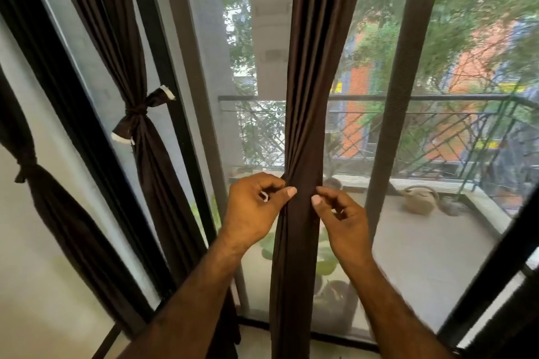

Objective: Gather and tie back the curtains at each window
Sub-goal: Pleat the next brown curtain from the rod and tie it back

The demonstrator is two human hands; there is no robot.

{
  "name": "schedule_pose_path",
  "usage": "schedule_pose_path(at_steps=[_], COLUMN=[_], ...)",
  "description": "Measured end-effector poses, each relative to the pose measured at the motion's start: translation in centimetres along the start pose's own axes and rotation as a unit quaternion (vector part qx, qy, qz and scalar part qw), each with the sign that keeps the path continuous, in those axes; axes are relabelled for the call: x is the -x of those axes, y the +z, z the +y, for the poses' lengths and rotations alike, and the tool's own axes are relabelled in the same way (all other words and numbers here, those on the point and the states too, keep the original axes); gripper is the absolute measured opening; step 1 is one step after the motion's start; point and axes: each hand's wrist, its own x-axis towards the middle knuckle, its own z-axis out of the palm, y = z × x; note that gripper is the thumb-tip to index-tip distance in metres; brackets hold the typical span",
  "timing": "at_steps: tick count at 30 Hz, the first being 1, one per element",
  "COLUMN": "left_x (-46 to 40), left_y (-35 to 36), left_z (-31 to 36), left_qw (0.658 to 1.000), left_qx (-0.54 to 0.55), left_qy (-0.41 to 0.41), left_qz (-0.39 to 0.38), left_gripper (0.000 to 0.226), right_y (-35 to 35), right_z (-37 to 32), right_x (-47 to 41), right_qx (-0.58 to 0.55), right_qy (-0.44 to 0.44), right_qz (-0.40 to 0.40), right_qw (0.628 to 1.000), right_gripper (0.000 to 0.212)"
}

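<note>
From the head view, two curtains on your left are already knotted: the far-left curtain [43, 183] and the tied curtain [140, 119]. Your left hand [253, 207] and right hand [341, 218] each pinch the middle curtain [303, 125] (gathered, no tie visible yet), so tying it remains.

— Which curtain is loose?
— The dark brown middle curtain [309, 96], hanging bunched at twelve o'clock, untied.
— And the others?
— The left curtain [137, 116], at ten o'clock, is knotted; the far-left curtain [43, 178], at nine, too.
</note>
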Motion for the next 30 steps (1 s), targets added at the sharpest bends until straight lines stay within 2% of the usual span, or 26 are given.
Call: schedule_pose_path(at_steps=[2, 4, 7, 9, 12, 14, 16, 17, 21, 25, 27, 30], left_x=[0.3, 0.7, 1.5, 1.9, 2.8, 3.4, 3.9, 4.0, 4.3, 4.4, 4.4, 4.3], left_y=[0.5, 1.2, 1.7, 1.9, 2.1, 2.7, 3.3, 3.6, 4.0, 3.6, 3.7, 4.1], left_z=[0.8, 1.7, 2.9, 3.6, 4.8, 5.7, 6.4, 6.6, 7.2, 7.4, 7.4, 7.7], left_qw=[0.998, 0.996, 0.995, 0.993, 0.989, 0.986, 0.983, 0.983, 0.987, 0.989, 0.987, 0.986], left_qx=[-0.059, -0.087, -0.102, -0.111, -0.123, -0.14, -0.156, -0.156, -0.135, -0.121, -0.126, -0.129], left_qy=[0.02, 0.013, -0.016, -0.028, -0.031, -0.029, -0.029, -0.034, -0.058, -0.067, -0.078, -0.083], left_qz=[0.014, 0.006, -0.006, 0.02, 0.07, 0.089, 0.095, 0.092, 0.07, 0.059, 0.064, 0.061], left_gripper=[0.009, 0.011, 0.017, 0.019, 0.021, 0.021, 0.022, 0.023, 0.022, 0.022, 0.022, 0.021], right_y=[-0.2, -0.7, -1.6, -2.3, -3.1, -3.6, -3.8, -3.9, -4.0, -5.1, -5.6, -5.8], right_z=[0.7, 0.9, 0.1, -0.1, 0.1, -0.1, -0.3, -0.4, -0.7, -1.8, -2.1, -2.0], right_x=[-1.1, -2.2, -3.2, -3.3, -3.1, -2.4, -1.3, -0.9, -2.0, -4.1, -4.2, -3.7], right_qx=[-0.007, -0.062, -0.169, -0.191, -0.095, -0.025, 0.025, 0.027, -0.097, -0.169, -0.154, -0.112], right_qy=[0.043, 0.081, 0.116, 0.111, 0.051, -0.048, -0.16, -0.163, 0.015, 0.051, 0.037, 0.001], right_qz=[-0.03, -0.069, -0.118, -0.111, -0.034, 0.001, -0.02, -0.039, -0.08, -0.109, -0.124, -0.101], right_qw=[0.999, 0.992, 0.972, 0.969, 0.994, 0.999, 0.987, 0.985, 0.992, 0.978, 0.98, 0.989], right_gripper=[0.034, 0.037, 0.024, 0.012, 0.01, 0.015, 0.017, 0.017, 0.032, 0.017, 0.021, 0.02])
